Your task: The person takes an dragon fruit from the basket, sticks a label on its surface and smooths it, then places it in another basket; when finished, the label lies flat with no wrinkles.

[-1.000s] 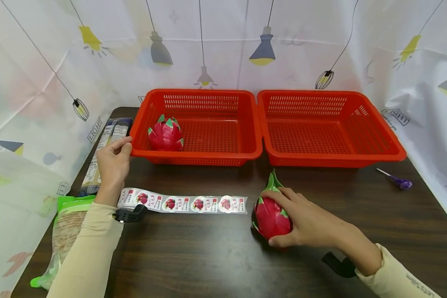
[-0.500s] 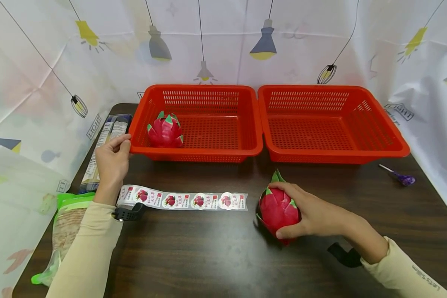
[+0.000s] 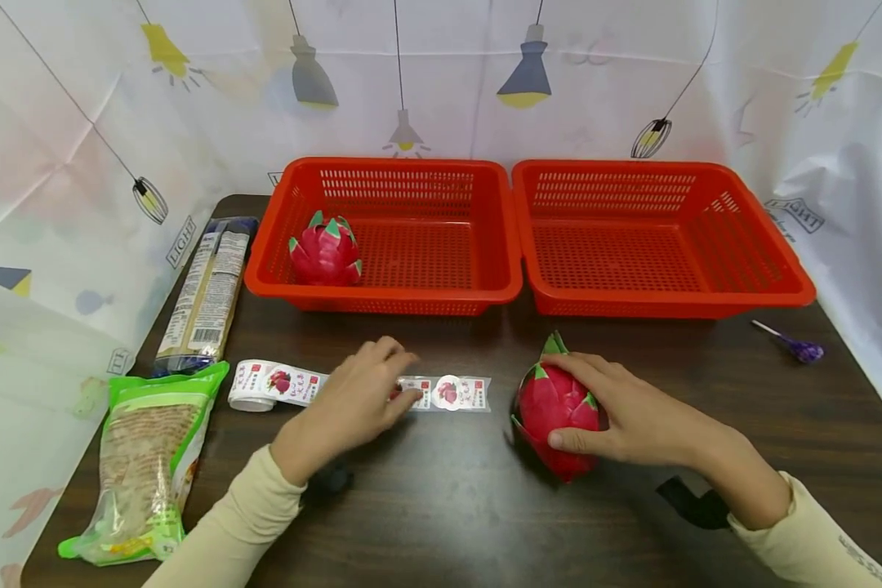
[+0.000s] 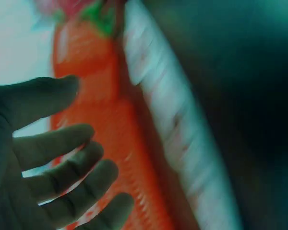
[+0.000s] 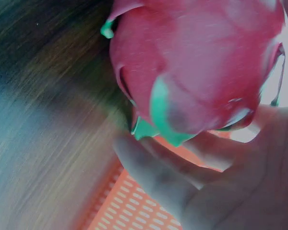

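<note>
My right hand (image 3: 625,416) grips a pink dragon fruit (image 3: 557,408) with green-tipped scales, thumb on its near side and fingers over the far side. The same dragon fruit (image 5: 197,67) fills the top of the right wrist view. My left hand (image 3: 356,400) hovers over the strip of round dragon fruit stickers (image 3: 470,394), hiding its middle. In the left wrist view its fingers (image 4: 62,143) are spread and loosely bent, holding nothing. The strip's rolled end (image 3: 253,392) lies left of that hand. A second dragon fruit (image 3: 326,251) sits in the left red basket (image 3: 382,300).
Another red basket (image 3: 669,304) stands beside the first at the back. Along the left edge lie a long printed packet (image 3: 209,294) and a green-edged clear bag (image 3: 143,465). A purple lollipop (image 3: 804,349) lies at the right. A printed cloth hangs behind.
My left hand has let go of the left basket's rim and moved right and nearer, over the sticker strip. My right hand has shifted slightly right with the dragon fruit still in it.
</note>
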Available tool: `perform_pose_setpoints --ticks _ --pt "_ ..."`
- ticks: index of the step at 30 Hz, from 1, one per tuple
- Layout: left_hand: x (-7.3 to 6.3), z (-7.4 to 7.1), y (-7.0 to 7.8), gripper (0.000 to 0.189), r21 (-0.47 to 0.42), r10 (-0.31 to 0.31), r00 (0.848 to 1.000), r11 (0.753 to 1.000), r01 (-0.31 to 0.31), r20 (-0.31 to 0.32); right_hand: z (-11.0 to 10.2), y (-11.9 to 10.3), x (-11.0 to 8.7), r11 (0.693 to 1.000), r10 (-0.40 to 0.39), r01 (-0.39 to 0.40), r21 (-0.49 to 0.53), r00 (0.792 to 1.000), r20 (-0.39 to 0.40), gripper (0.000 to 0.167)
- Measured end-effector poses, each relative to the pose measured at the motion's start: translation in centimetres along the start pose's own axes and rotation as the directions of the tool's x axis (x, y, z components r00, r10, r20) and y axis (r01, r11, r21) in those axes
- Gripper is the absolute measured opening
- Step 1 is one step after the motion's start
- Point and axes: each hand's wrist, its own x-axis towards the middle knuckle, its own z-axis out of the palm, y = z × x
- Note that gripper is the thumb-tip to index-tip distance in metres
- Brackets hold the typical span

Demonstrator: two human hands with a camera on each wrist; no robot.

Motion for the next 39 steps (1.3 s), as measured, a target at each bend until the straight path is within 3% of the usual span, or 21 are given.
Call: perform_pose_setpoints --ticks 1,3,6,13,23,28,33,39 --pt "0.1 0.7 0.5 0.042 0.038 0.003 0.996 0.999 -0.007 0.087 0.0 -0.1 -0.1 1.000 -0.006 0.006 -0.018 1.000 -0.012 0.089" --pt "0.4 1.9 0.9 0.044 0.085 -0.010 0.985 0.996 -0.005 0.170 0.1 -0.2 -0.2 0.999 -0.018 0.017 -0.043 0.999 -0.030 0.090" --pt "0.6 2.9 1.0 0.040 0.111 -0.033 0.980 0.994 0.012 0.194 0.2 -0.3 -0.3 0.998 -0.018 0.015 -0.053 0.999 -0.040 0.091" --pt "0.7 3.1 0.6 0.023 0.086 -0.009 0.984 0.996 -0.006 0.177 0.2 -0.1 -0.5 0.998 -0.019 0.016 -0.057 0.998 -0.061 0.092" --pt "0.3 2.3 0.7 0.018 0.098 0.013 0.990 0.995 -0.028 0.141 -0.4 -0.8 -0.2 0.998 -0.022 0.017 -0.053 0.995 -0.100 0.086" --pt "-0.2 0.7 1.1 0.020 0.078 0.060 0.994 0.995 -0.067 0.089 -2.1 -3.3 1.3 0.986 -0.126 0.109 -0.130 0.983 -0.133 0.068" --pt "-0.5 -0.4 1.7 0.022 0.032 0.153 0.988 0.988 -0.153 0.008 -3.6 -6.7 4.1 0.958 -0.229 0.226 -0.176 0.973 0.003 0.048" --pt "-0.7 -0.4 2.2 0.023 -0.005 0.233 0.972 0.972 -0.233 -0.028 -3.8 -8.3 6.3 0.957 -0.262 0.278 -0.080 0.951 0.167 0.037"
